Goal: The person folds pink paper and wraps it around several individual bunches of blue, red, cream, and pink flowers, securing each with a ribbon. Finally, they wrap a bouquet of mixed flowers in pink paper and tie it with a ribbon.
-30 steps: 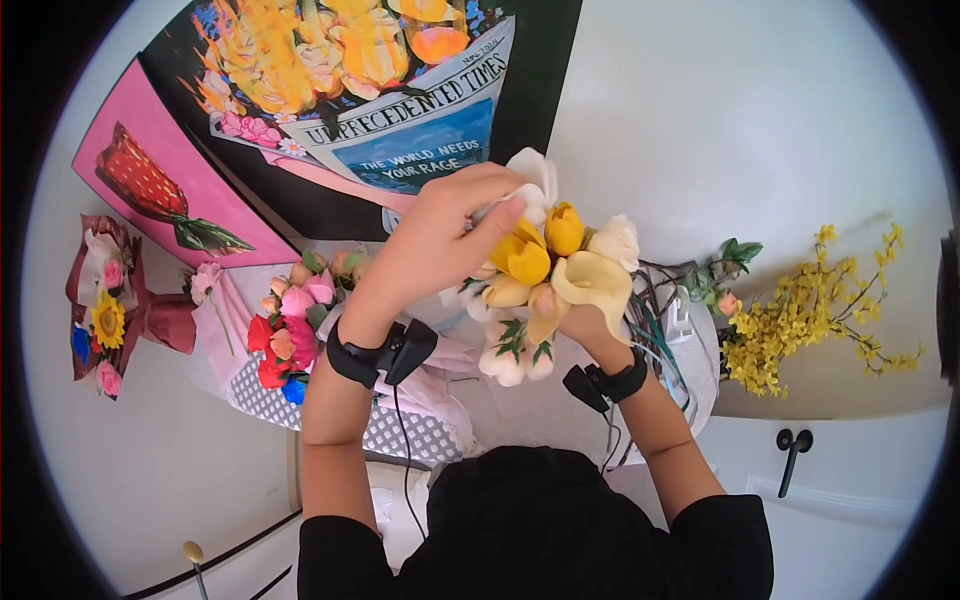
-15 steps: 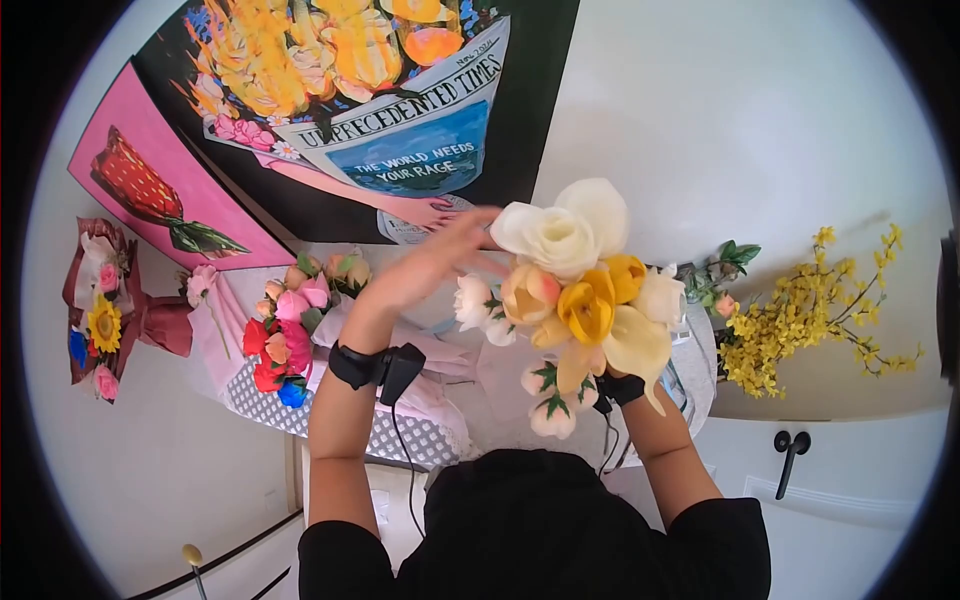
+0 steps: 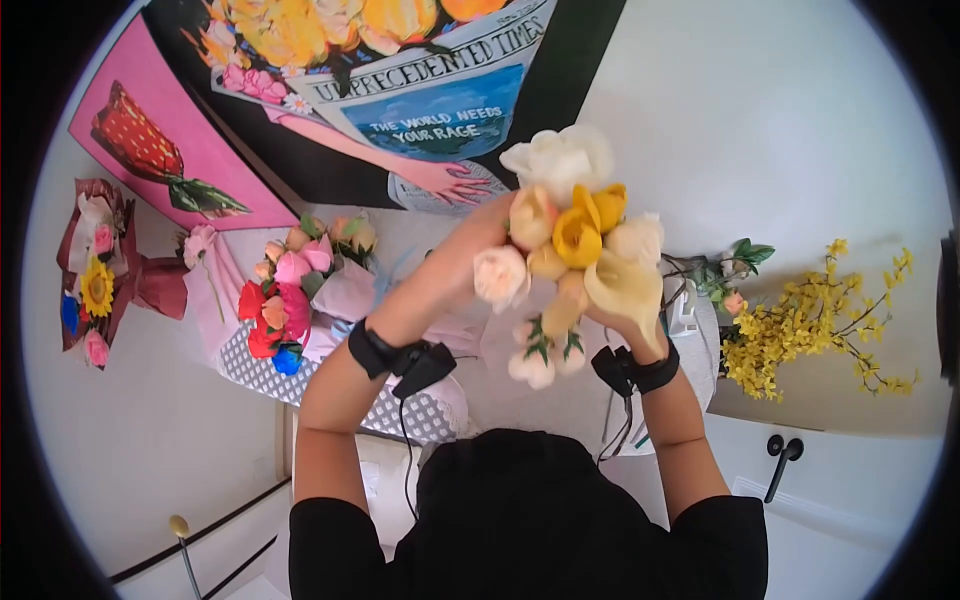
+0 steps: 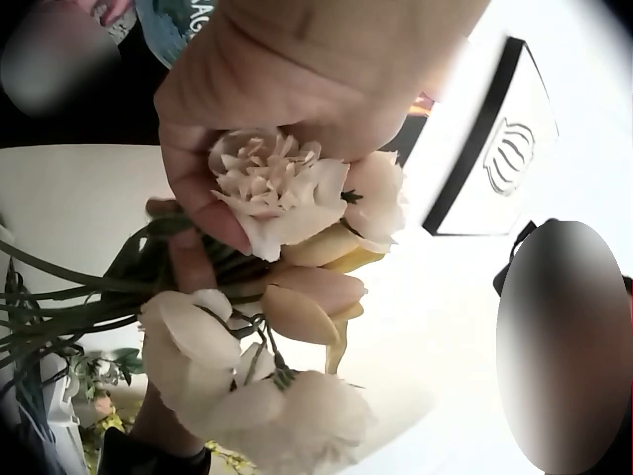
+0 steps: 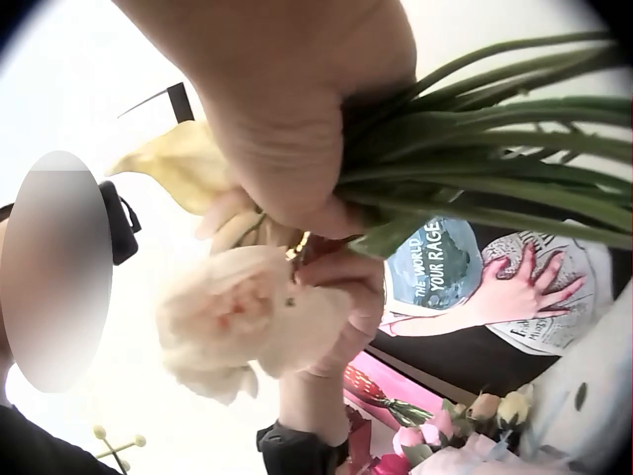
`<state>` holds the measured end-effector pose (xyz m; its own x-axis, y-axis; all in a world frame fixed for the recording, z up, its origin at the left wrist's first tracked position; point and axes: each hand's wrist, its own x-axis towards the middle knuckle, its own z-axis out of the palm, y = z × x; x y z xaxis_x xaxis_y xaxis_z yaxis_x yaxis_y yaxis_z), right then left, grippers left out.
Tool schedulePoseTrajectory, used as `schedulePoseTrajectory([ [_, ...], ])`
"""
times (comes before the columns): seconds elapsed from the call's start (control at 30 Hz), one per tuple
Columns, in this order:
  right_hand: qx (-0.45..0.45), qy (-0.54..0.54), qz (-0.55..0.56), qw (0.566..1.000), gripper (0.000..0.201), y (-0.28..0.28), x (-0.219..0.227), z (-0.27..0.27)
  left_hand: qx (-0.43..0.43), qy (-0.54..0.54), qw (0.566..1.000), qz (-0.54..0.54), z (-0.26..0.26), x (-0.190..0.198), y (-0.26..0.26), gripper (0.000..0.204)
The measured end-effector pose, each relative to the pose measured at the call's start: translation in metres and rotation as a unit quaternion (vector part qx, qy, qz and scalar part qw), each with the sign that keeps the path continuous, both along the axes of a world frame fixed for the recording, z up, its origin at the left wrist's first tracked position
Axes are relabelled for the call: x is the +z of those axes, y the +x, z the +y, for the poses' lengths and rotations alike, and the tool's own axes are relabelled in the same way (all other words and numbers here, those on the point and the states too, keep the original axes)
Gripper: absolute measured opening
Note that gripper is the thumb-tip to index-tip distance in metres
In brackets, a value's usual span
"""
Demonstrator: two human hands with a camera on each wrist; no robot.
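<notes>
A bouquet of artificial flowers [image 3: 580, 235], with white blooms, yellow tulips and a cream calla lily [image 3: 625, 290], is held up over the table. My right hand [image 5: 297, 119] grips its bundle of green stems [image 5: 495, 163] just below the blooms. On the bouquet's left side, my left hand [image 4: 287, 79] curls its fingers around the stems beneath a pale ruffled flower [image 4: 282, 193]. In the head view, blooms cover much of both hands; the left hand [image 3: 470, 255] shows partly behind a pale pink rose [image 3: 500, 277].
Pink, red and blue flowers [image 3: 290, 290] lie on the table [image 3: 510, 400] at left, near a wrapped sunflower bouquet [image 3: 97, 285]. Yellow blossom branches [image 3: 780, 340] stand at right. Behind lean a newspaper-bouquet painting [image 3: 450, 110] and a pink strawberry painting [image 3: 150, 140].
My left hand let go of the white flower at the top, drew back leftward, then came in against the bouquet's left side. The bouquet turned and shifted in my right hand.
</notes>
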<state>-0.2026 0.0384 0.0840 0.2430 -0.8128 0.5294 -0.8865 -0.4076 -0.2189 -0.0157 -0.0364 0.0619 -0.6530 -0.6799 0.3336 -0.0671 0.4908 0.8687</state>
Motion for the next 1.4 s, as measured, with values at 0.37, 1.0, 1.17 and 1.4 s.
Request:
schedulePoseTrajectory([
  [0.37, 0.017, 0.076, -0.318, 0.945, 0.021, -0.006, 0.018, -0.022, 0.014, -0.014, 0.977, -0.213, -0.022, -0.132, 0.005, 0.033],
  [1.0, 0.233, 0.517, -0.152, 0.81, 0.043, 0.004, -0.139, -0.074, 0.218, -0.265, 0.907, -0.244, 0.092, -0.185, -0.01, 0.02],
  [1.17, 0.266, 0.491, -0.183, 0.809, 0.046, 0.019, -0.206, -0.081, 0.136, -0.357, 0.875, -0.296, 0.092, -0.178, 0.001, 0.023],
  [1.4, 0.217, 0.333, -0.099, 0.912, 0.047, 0.017, -0.235, -0.065, 0.116, -0.306, 0.909, -0.257, 0.09, -0.181, 0.001, 0.026],
])
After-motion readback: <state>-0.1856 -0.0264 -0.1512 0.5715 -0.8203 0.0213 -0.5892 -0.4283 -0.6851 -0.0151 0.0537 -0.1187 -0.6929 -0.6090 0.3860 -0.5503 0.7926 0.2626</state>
